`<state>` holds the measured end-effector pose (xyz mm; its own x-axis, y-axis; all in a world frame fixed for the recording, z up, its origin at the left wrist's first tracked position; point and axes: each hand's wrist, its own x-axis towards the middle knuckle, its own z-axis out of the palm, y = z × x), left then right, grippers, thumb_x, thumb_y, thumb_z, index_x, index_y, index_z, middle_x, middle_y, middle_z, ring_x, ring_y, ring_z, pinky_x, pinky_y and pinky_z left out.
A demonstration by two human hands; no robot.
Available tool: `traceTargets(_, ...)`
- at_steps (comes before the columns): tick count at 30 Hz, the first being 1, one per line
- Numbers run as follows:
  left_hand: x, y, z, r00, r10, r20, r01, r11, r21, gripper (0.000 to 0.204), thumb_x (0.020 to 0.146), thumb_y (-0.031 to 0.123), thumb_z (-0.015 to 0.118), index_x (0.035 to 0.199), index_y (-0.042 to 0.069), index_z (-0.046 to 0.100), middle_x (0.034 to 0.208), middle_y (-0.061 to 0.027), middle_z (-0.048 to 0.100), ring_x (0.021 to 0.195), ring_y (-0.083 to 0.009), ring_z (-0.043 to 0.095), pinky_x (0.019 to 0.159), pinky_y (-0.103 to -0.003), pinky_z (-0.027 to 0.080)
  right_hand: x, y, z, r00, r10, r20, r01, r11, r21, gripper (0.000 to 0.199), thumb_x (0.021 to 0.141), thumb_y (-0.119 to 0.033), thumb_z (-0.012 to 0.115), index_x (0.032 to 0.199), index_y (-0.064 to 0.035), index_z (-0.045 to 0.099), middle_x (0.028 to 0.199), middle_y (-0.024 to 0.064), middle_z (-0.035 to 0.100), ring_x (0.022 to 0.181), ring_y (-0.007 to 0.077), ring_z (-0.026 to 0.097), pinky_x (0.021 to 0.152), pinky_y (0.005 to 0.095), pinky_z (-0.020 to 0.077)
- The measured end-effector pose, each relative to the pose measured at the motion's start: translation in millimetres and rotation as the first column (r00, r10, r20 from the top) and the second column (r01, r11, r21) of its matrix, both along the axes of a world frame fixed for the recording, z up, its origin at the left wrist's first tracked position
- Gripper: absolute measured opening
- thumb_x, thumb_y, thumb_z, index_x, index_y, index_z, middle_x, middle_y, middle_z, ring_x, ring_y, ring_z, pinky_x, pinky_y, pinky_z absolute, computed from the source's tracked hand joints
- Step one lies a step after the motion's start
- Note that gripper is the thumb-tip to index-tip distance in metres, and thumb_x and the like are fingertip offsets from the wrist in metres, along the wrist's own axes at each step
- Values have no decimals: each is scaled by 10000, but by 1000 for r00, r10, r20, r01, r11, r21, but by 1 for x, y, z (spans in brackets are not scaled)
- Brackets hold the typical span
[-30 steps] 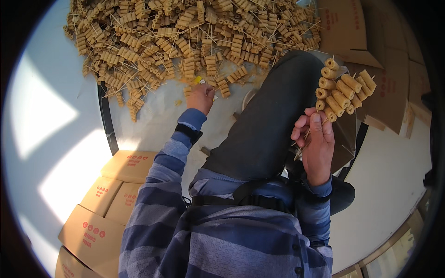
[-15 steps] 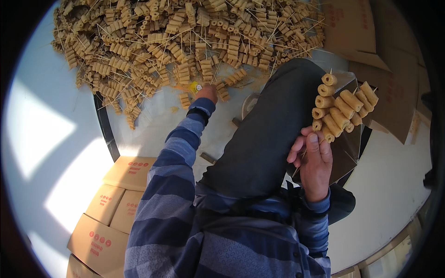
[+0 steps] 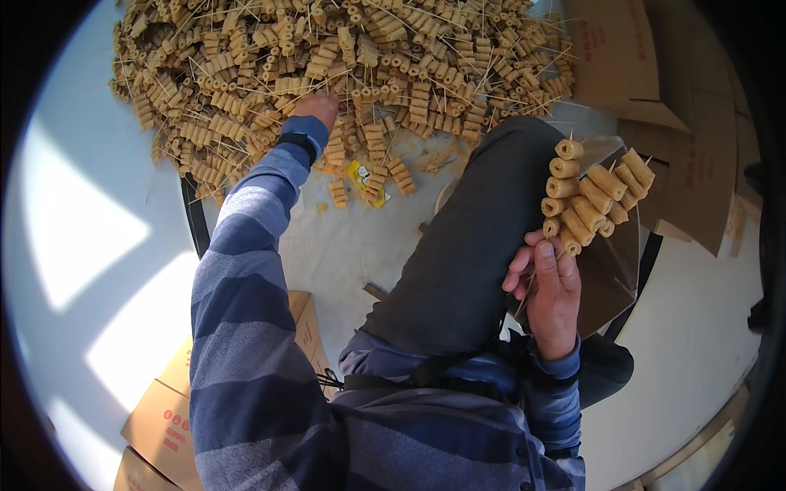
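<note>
Hundreds of tan skewered rolls, heaped in a wide pile across the far side of a pale sheet spread on the floor. Left hand stretched out to the near edge of that heap, fingers down among the sticks; grip hidden, impossible to tell whether closed on anything. Right hand raised beside the dark trouser leg, closed around the thin stick ends of a fanned bunch of skewers, rolls pointing up and away. A few loose skewers and a small yellow wrapper on the bare sheet just short of the pile. Flattened brown cardboard at the far right, stacked cardboard boxes at the near left. Pale floor all around, crossed by bright patches of sunlight.
</note>
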<state>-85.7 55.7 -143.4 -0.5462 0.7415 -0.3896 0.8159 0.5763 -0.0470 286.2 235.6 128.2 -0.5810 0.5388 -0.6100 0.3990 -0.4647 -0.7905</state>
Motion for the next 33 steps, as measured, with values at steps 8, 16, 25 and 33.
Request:
traceTargets(8,1,-26,29,999,34,-8,-34,999,4,161,913,109,562,935,38,704,962,-181,711,892,-367,699,778,-446,575,1,-3,4,999,-26,-21,25,998,-64,281,1091,-244,430,1187,-11,554,830,36,606,678,107,606,569,203,441)
traceTargets(16,59,-50,163,687,252,681,-485,857,172,382,1055,366,454,995,29,623,674,-60,597,620,-170,606,567,-331,496,0,-18,28,993,-65,-96,52,989,-138,228,1031,-291,577,1036,-63,584,607,-39,363,497,56,363,441,210,310)
traceTargets(25,231,13,314,63,-52,997,-621,780,80,424,1075,406,368,1011,50,590,728,-6,555,621,-70,509,564,-204,419,23,-32,35,940,-173,-295,111,970,-214,352,1074,-299,462,1162,10,605,931,81,652,893,189,630,843,336,508)
traceTargets(33,319,53,320,-145,-212,967,-546,832,101,290,1060,240,333,1083,24,526,834,-36,562,660,-130,551,614,-241,481,75,-20,58,920,-59,-388,-98,922,-374,438,1083,-352,408,1276,9,565,1126,101,646,726,145,650,627,277,562)
